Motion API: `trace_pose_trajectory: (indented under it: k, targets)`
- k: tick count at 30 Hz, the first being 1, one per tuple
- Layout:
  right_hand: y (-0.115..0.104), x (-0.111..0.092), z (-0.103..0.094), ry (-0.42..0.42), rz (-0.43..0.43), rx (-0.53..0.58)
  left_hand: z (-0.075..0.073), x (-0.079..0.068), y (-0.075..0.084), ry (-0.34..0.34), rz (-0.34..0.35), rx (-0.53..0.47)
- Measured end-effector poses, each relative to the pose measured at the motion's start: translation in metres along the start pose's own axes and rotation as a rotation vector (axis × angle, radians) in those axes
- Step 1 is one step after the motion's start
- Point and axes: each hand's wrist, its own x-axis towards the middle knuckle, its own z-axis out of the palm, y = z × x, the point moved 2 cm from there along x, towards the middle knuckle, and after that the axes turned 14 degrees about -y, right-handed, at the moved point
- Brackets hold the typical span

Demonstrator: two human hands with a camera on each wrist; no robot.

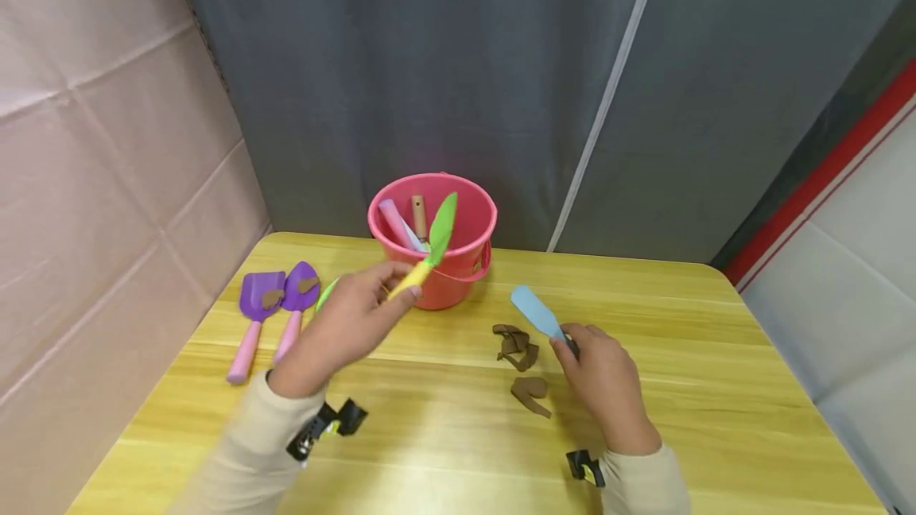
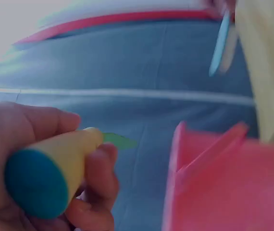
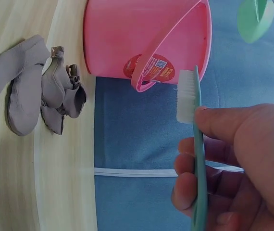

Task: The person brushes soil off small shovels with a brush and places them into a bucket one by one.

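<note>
My left hand (image 1: 343, 320) grips the yellow handle of a small toy trowel (image 1: 443, 227), its green blade pointing up in front of the red bucket (image 1: 432, 292). In the left wrist view the handle's blue-green end (image 2: 37, 183) faces the camera. My right hand (image 1: 604, 376) holds a light blue brush (image 1: 537, 311) above the table's right half. White bristles (image 3: 187, 96) show along its head in the right wrist view. Thin brown, clay-like pieces (image 1: 530, 393) lie on the table left of that hand, some bunched together (image 3: 62, 89).
Two purple toy shovels, one square (image 1: 254, 292) and one pointed (image 1: 300, 276), lie at the left with brown bits on them. Part of a green tool (image 1: 326, 292) shows behind my left hand. The bucket contains a pink handle (image 1: 391, 215) and a wooden handle (image 1: 418, 213).
</note>
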Motion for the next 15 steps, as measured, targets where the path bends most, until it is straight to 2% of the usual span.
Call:
trace_pose_trajectory:
  k: [2,4,7,11,15]
  targets:
    - [0.0,0.0,0.001,-0.004,0.002,0.006,-0.025,0.013,0.002,0.034,-0.043,0.049]
    - [0.0,0.001,0.002,-0.008,0.005,0.011,-0.046,0.028,0.002,0.038,-0.094,0.077]
    - [-0.001,0.001,0.004,-0.013,0.004,0.018,-0.07,0.049,-0.003,0.035,-0.144,0.079]
    - [-0.001,0.002,0.006,-0.019,0.008,0.018,-0.087,0.073,-0.015,0.052,-0.178,0.009]
    - [-0.001,0.002,0.009,-0.032,0.014,0.025,-0.091,0.089,-0.026,0.125,-0.174,-0.013]
